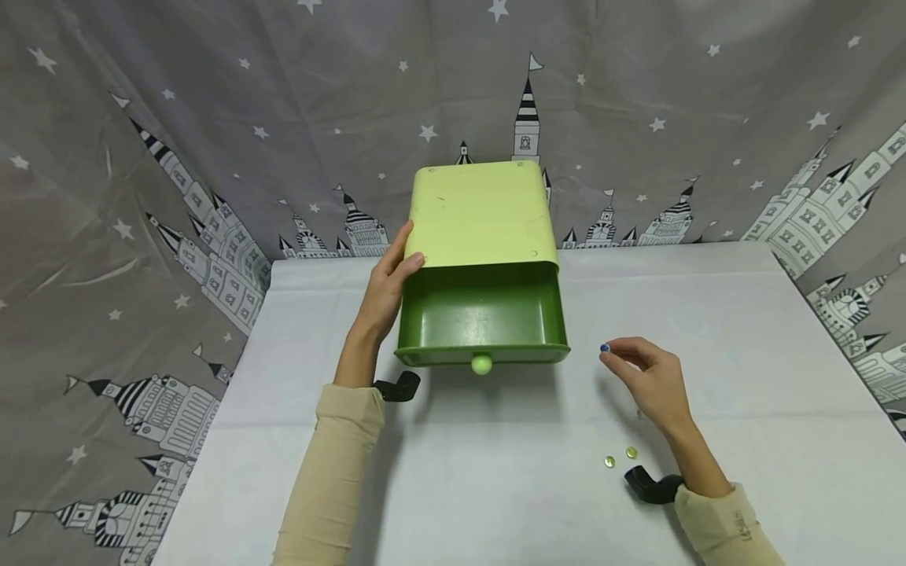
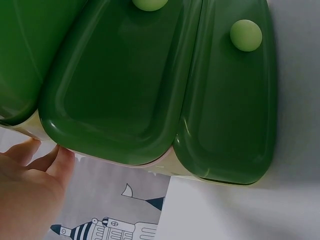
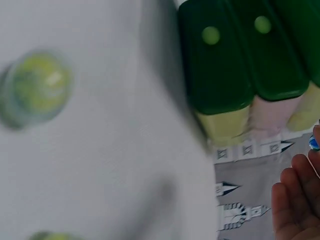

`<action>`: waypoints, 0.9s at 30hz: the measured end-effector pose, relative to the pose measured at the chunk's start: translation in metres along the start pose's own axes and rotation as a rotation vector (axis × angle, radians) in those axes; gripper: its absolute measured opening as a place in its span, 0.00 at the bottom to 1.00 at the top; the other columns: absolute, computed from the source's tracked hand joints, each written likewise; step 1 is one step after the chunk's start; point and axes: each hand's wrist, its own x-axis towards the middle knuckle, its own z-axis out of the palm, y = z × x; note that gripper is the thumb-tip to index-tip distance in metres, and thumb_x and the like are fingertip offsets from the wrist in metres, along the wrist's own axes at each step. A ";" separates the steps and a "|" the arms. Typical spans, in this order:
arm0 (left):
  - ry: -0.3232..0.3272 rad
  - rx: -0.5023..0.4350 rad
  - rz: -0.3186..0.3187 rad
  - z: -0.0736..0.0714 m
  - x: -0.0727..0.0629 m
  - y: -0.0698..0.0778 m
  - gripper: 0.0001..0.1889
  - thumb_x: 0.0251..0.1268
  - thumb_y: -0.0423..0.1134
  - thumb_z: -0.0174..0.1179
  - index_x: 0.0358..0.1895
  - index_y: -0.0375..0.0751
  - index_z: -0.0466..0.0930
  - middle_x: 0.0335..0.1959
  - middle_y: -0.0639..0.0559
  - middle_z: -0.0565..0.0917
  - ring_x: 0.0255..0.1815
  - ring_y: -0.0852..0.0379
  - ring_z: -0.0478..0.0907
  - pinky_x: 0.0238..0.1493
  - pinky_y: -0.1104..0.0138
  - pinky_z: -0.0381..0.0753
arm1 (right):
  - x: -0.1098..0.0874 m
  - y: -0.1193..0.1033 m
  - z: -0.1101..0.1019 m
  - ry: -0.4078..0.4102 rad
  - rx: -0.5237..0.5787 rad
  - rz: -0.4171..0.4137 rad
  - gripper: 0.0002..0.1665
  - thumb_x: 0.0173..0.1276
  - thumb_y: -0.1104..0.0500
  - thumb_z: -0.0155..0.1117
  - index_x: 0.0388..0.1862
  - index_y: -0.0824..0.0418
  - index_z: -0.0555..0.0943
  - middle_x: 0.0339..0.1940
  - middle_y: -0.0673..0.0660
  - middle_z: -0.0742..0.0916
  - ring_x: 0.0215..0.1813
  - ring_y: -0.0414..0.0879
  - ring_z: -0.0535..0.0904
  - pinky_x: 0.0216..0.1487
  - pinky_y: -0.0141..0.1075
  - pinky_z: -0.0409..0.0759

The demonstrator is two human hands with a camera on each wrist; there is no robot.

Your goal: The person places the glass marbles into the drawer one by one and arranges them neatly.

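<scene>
The right hand (image 1: 651, 383) pinches a small blue round piece (image 1: 605, 348) between thumb and forefinger, in the air to the right of the pulled-out green drawer (image 1: 488, 318). The left hand (image 1: 384, 295), its thumb spread from the fingers, rests against the left side of the yellow-green cabinet (image 1: 484, 212). Two greenish pieces (image 1: 631, 453) lie on the white table (image 1: 495, 495).
</scene>
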 end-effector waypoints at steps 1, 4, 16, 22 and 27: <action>0.000 0.001 -0.001 0.000 0.000 0.000 0.34 0.73 0.43 0.54 0.79 0.53 0.53 0.79 0.53 0.54 0.76 0.62 0.50 0.73 0.65 0.51 | 0.000 -0.006 0.000 -0.002 0.005 -0.010 0.07 0.61 0.76 0.66 0.38 0.78 0.83 0.37 0.69 0.86 0.41 0.32 0.80 0.46 0.23 0.76; -0.002 0.008 -0.004 0.001 -0.001 0.000 0.35 0.73 0.44 0.55 0.79 0.53 0.53 0.79 0.53 0.54 0.76 0.62 0.50 0.73 0.64 0.51 | 0.001 -0.015 0.000 -0.002 0.010 -0.032 0.06 0.60 0.77 0.66 0.38 0.78 0.83 0.36 0.68 0.85 0.42 0.31 0.80 0.48 0.24 0.77; 0.003 0.014 -0.007 0.000 -0.001 0.001 0.34 0.73 0.44 0.54 0.79 0.53 0.53 0.79 0.53 0.54 0.76 0.62 0.50 0.73 0.65 0.51 | 0.008 -0.007 -0.001 -0.003 0.113 -0.122 0.11 0.59 0.77 0.68 0.40 0.69 0.85 0.39 0.61 0.86 0.44 0.38 0.81 0.53 0.27 0.77; 0.000 0.022 -0.003 0.001 -0.002 0.003 0.34 0.73 0.45 0.54 0.79 0.53 0.53 0.79 0.53 0.54 0.77 0.62 0.49 0.74 0.65 0.51 | 0.012 -0.023 0.000 -0.007 0.151 -0.192 0.12 0.58 0.79 0.67 0.41 0.71 0.85 0.38 0.60 0.85 0.44 0.39 0.82 0.52 0.28 0.78; 0.004 0.012 -0.001 0.000 -0.001 0.001 0.34 0.74 0.45 0.54 0.79 0.53 0.53 0.79 0.53 0.54 0.77 0.62 0.49 0.73 0.66 0.51 | 0.016 -0.036 0.003 0.011 0.195 -0.259 0.13 0.56 0.82 0.66 0.40 0.74 0.84 0.38 0.61 0.85 0.44 0.41 0.82 0.51 0.28 0.78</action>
